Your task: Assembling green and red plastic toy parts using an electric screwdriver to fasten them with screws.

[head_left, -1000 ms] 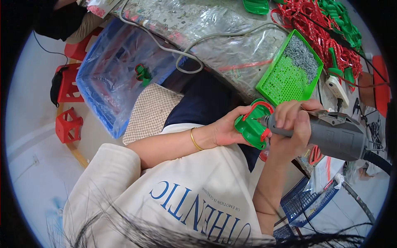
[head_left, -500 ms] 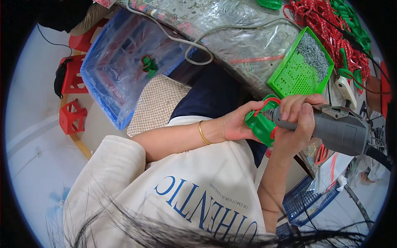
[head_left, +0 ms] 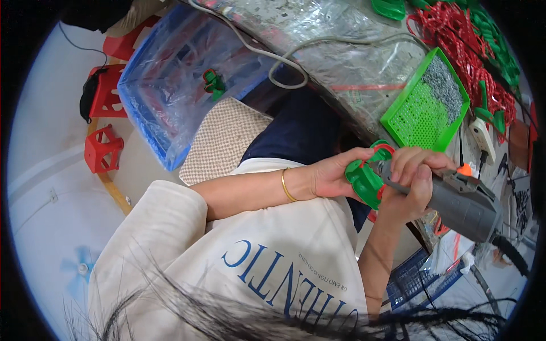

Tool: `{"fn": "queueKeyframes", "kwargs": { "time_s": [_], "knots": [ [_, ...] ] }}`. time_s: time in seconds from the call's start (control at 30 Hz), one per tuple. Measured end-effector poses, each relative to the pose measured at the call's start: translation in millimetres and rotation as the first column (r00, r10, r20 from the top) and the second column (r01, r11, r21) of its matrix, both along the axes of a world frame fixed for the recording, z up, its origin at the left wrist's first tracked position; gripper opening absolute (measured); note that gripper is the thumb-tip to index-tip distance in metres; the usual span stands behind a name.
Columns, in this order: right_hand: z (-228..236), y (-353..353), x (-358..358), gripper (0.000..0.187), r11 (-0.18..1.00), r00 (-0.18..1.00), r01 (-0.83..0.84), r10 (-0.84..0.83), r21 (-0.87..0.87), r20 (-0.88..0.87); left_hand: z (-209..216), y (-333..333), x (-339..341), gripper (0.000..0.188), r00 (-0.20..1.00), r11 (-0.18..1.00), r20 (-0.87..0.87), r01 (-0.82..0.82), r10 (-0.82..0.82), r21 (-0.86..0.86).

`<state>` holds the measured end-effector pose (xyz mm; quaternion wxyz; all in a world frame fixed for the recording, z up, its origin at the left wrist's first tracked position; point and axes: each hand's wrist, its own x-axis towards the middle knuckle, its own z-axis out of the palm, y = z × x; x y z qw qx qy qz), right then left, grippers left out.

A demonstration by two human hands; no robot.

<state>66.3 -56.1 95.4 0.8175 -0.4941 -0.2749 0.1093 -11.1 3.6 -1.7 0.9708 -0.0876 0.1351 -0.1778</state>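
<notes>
My left hand [head_left: 330,176] is closed around the edge of a green plastic piece [head_left: 363,181] fitted with a red strap [head_left: 382,146]. A grey power screwdriver [head_left: 463,209] lies across my right hand [head_left: 410,177], whose fingers wrap its front part. The tool's nose points left and meets the green piece; the exact contact at the tip is hidden by my fingers and too small to make out. Just beyond both hands, a bright green perforated tray [head_left: 406,116] holds a heap of small silvery screws [head_left: 442,85].
A plastic-lined blue bin [head_left: 133,108] at left contains a green and red piece [head_left: 214,83]. Red straps [head_left: 446,31] and green parts [head_left: 500,51] pile up at far right, near a white power strip [head_left: 482,137]. A grey cable [head_left: 284,59] loops over the bench [head_left: 347,62]. Red stools [head_left: 103,149] stand left.
The screwdriver has tilted, its rear end swinging down toward me, and its nose sits closer against the green piece. Both hands keep their hold. The whole view has shifted slightly.
</notes>
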Motion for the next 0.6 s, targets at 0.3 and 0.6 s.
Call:
{"fn": "queueKeyframes", "kwargs": {
  "time_s": [0.3, 0.6],
  "knots": [
    [33, -15, 25, 0.024, 0.934, 0.938, -0.346, 0.342, 0.088, 0.06, 37, 18, 7, 0.063, 0.977, 0.945, 0.212, -0.074, 0.005, 0.318],
    [94, -24, 43, 0.023, 0.965, 0.971, -0.218, 0.201, 0.143, 0.13, 38, 96, -29, 0.064, 0.976, 0.76, 0.12, -0.215, 0.18, 0.613]
  ]
}}
